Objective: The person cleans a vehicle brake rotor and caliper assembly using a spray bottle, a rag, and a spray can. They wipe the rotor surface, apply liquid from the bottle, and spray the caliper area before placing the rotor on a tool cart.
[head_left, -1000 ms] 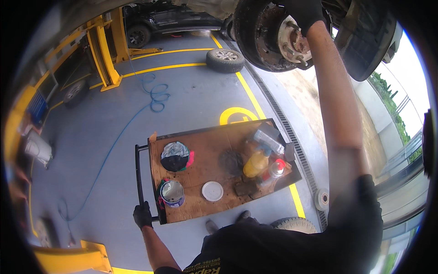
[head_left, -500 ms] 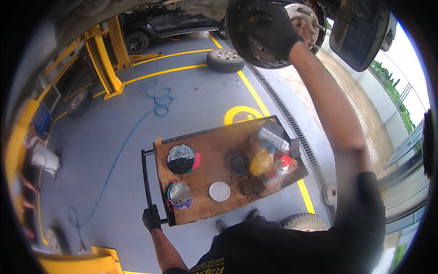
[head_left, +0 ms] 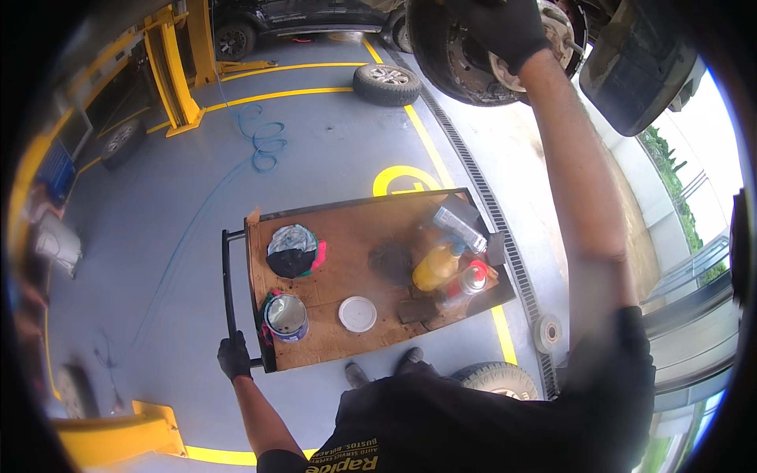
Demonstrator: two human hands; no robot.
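My left hand (head_left: 234, 356), in a black glove, is closed around the black side handle (head_left: 229, 292) of a cart (head_left: 339, 233) topped with cardboard. High up, my right hand (head_left: 509, 31), also gloved, reaches to a raised wheel assembly, between the round dark backing plate (head_left: 445, 67) and the rusty wheel hub (head_left: 558, 39). Its fingers are hidden, so I cannot tell what they touch. On the cart stand an opened can (head_left: 286, 317), a white round lid (head_left: 357, 314), a rag bundle (head_left: 292, 260), a yellow-filled bottle (head_left: 434, 270), a red-capped spray can (head_left: 471, 278) and a box (head_left: 460, 229).
A tire (head_left: 386, 83) lies flat beyond the cart; another tire (head_left: 501, 380) is by my feet. A blue coiled hose (head_left: 268, 146) trails across the floor. Yellow lift posts (head_left: 173, 79) stand at left. A drain grate (head_left: 465, 150) runs past the cart's right. A mudguard (head_left: 635, 71) hangs beside my right arm.
My view has shifted slightly, so the cart appears further left. My right hand has moved right across the backing plate, closer to the hub. My left hand stays on the handle.
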